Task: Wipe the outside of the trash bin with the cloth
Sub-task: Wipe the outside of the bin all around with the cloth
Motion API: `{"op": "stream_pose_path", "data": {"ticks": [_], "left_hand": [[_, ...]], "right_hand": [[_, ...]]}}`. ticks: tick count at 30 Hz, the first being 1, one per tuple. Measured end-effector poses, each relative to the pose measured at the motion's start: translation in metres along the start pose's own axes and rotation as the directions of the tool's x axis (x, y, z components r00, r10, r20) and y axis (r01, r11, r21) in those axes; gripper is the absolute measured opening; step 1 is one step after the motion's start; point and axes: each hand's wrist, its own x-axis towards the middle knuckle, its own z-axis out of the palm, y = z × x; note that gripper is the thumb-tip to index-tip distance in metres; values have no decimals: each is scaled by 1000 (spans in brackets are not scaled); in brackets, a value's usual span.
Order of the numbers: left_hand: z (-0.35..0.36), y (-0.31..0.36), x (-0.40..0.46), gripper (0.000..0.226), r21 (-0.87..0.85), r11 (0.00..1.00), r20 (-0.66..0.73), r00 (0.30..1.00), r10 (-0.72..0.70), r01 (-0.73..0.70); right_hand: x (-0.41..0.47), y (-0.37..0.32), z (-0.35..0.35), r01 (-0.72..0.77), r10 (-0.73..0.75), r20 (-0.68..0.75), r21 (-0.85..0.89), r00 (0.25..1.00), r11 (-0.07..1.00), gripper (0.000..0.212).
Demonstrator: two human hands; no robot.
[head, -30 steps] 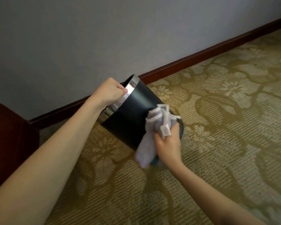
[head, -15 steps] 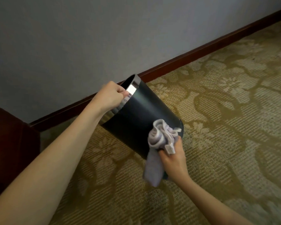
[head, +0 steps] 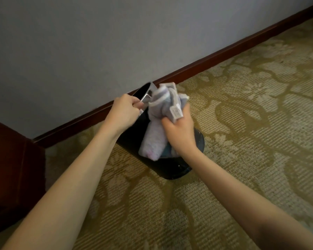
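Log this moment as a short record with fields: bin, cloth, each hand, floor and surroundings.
bin: black trash bin with a silver rim, tilted, mouth toward the wall, base near the carpet
cloth: pale bunched cloth with a white label, lying against the bin's outer side
left hand: left hand grips the silver rim
right hand: right hand grips the cloth against the bin
floor: patterned olive carpet
surroundings: grey wall with dark red baseboard; dark wood furniture at left
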Motion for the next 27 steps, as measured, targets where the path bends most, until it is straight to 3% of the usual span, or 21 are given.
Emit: {"op": "stream_pose_path", "data": {"ticks": [5,12,16,23,27], "left_hand": [[4,-8,-4,37,-3,1000,-82,997,13,-14],[-13,-46,-11,36,-107,989,-75,991,-115,107],[-10,-52,-17,34,-94,991,-68,993,-97,90],[-4,-49,-22,32,-62,998,-95,995,-36,30],[-7,-54,-26,32,-48,999,-103,995,-12,7]], "right_hand": [[-6,9,1,7,-8,37,25,999,1000,41],[-46,84,-72,-225,242,45,-230,969,947,52],[-33,71,-65,-196,241,133,-285,961,938,44],[24,-4,9,-26,53,203,-134,978,991,37],[45,-2,19,-154,166,204,-73,965,985,41]]}}
